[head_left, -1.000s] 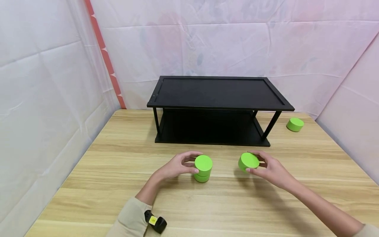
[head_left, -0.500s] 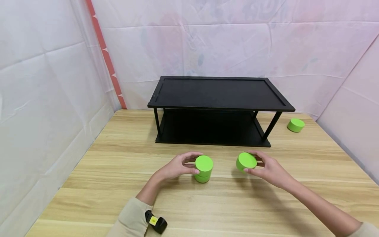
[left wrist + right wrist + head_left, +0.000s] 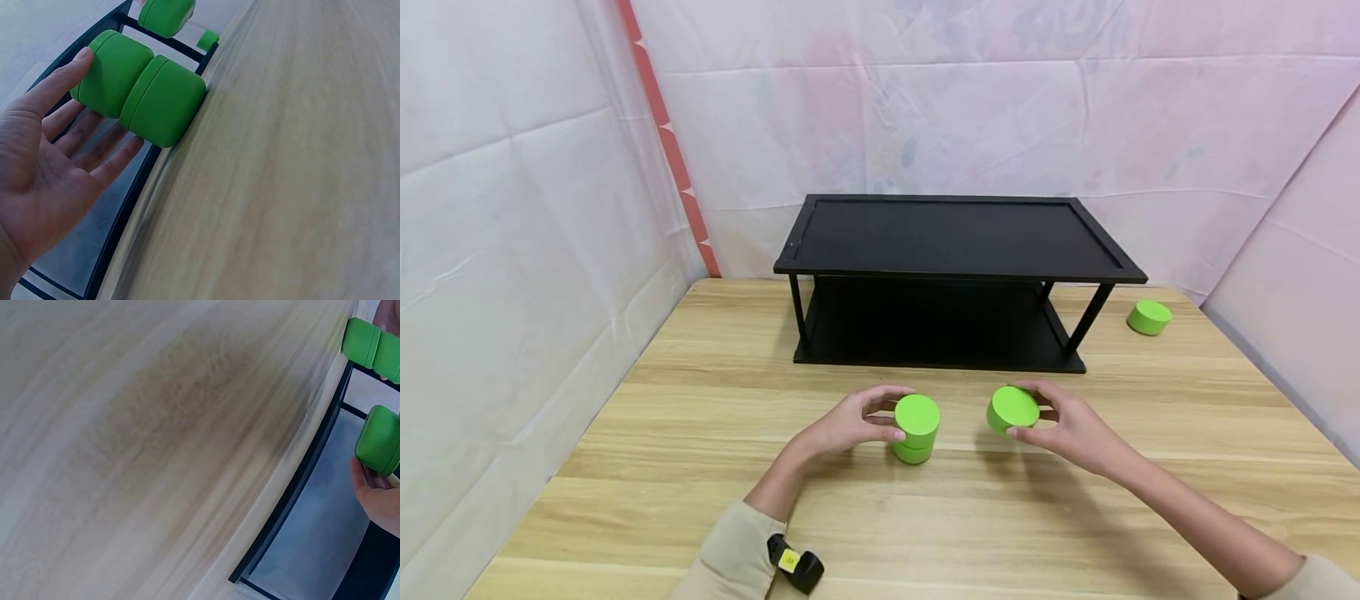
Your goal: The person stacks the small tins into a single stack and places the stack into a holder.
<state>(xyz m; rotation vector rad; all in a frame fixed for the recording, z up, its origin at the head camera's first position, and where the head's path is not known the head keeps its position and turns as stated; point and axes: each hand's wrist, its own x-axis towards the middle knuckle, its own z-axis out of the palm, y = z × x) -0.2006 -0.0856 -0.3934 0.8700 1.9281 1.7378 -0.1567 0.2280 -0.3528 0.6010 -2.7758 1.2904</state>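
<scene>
Left hand (image 3: 850, 421): thumb on the near side, fingers round the far side, grasping the upper smooth, bright-green, squat cylinder (image 3: 917, 419) of a stack of two. Right hand (image 3: 1078, 425): thumb and fingers pinch a matching green round block (image 3: 1015, 408) by its rim, clear of the wood, its shadow below. Material uncertain; plastic or painted wood are both possible.

Risks, in my judgement: a sideways nudge from the left thumb could slide the top piece off the lower green cylinder (image 3: 913, 453), since only flat faces seem to join them. The right-hand block sits tilted; lowered that way, its edge would likely strike first and rock whatever it met. A loose rim pinch on so smooth a side could also let it slip.

Positions: the upper cylinder lies between left thumb and fingers, directly on the lower one, which stands on the pale wood-grain table (image 3: 880, 533). The right-hand block is at the right fingertips, to the right of the stack and apart from it.

Further out: black two-tier rack (image 3: 955, 237) beyond both hands; a lone green round block (image 3: 1149, 317) on the table, right of the rack; white sheeting (image 3: 985, 108) behind.
</scene>
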